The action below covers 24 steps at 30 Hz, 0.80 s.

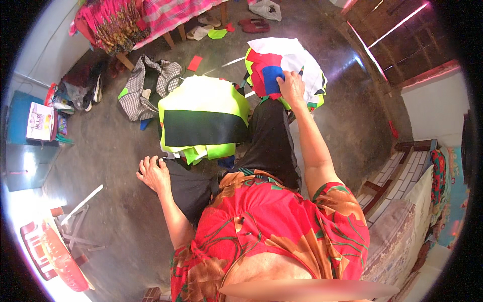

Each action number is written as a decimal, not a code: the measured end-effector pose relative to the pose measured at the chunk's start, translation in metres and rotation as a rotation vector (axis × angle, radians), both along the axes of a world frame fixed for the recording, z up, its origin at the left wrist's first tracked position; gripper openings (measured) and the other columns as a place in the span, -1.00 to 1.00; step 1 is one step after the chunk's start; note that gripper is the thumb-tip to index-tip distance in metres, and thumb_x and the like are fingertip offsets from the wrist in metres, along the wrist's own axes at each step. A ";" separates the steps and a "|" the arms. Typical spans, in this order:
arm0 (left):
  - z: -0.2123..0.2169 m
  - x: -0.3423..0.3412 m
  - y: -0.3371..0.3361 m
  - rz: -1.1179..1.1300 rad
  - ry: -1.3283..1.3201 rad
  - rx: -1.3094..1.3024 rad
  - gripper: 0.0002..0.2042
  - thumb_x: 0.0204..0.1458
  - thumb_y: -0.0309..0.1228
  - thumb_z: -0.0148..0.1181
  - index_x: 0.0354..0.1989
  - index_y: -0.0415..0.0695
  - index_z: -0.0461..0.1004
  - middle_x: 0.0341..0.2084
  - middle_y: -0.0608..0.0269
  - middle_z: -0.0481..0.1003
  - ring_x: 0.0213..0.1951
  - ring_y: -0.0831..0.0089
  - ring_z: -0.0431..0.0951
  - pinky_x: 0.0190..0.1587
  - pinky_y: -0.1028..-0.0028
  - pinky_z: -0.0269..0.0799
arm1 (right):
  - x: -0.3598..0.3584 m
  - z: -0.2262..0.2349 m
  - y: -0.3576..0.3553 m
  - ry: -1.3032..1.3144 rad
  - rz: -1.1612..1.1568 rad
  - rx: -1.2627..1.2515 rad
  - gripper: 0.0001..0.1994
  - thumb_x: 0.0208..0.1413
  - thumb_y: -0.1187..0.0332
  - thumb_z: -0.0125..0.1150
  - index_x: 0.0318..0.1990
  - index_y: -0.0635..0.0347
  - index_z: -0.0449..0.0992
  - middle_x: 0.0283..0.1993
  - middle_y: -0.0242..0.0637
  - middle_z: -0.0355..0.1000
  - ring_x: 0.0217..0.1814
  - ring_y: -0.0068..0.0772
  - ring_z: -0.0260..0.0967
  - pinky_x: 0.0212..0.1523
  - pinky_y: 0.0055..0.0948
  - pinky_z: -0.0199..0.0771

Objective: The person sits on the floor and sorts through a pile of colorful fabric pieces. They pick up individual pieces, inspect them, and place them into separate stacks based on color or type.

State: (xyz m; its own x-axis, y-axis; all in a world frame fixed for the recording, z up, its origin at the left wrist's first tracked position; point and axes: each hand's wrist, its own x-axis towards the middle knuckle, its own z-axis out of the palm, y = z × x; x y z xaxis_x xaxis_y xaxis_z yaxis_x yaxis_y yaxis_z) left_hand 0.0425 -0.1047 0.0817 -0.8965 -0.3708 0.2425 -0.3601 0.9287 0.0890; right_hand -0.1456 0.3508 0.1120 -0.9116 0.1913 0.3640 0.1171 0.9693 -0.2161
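My right hand (292,86) reaches forward to the right-hand heap of cloth. Its fingers are bent and closed at the edge of a blue cloth piece (273,79), which lies against red cloth (258,65) and white cloth (297,50). A small dark thing by its fingertips is too small to make out. Over my left knee, my left hand (155,174) is open, fingers apart, with no cloth in it. Between my hands, beyond my left leg, stands a second heap of neon yellow cloth (201,93) with a broad black band (206,128).
Left of the yellow heap lies a checked grey-and-white cloth bag (138,93). A red scrap (194,63) and dark red slippers (254,25) are on the concrete floor (110,166). A red plastic chair (60,256) stands near left, and a pink-checked cloth (166,17) covers furniture at the back.
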 end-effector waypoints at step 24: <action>-0.002 0.001 -0.002 0.011 -0.030 -0.037 -0.78 -0.07 -0.30 0.24 -0.21 0.00 0.56 0.00 0.33 0.42 0.17 0.27 0.28 0.20 -0.02 0.03 | 0.017 -0.025 0.034 0.088 -0.150 -0.018 -0.55 -0.14 0.16 0.35 -0.06 0.10 0.46 -0.22 -0.20 0.40 -0.10 -0.11 0.35 -0.12 -0.13 0.34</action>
State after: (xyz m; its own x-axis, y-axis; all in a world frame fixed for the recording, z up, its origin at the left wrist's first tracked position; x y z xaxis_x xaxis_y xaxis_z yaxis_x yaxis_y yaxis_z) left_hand 0.0434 -0.1068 0.0794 -0.8996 -0.3720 0.2289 -0.3722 0.9271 0.0439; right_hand -0.1283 0.3851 0.0868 -0.8370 0.3302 0.4364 0.2405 0.9382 -0.2488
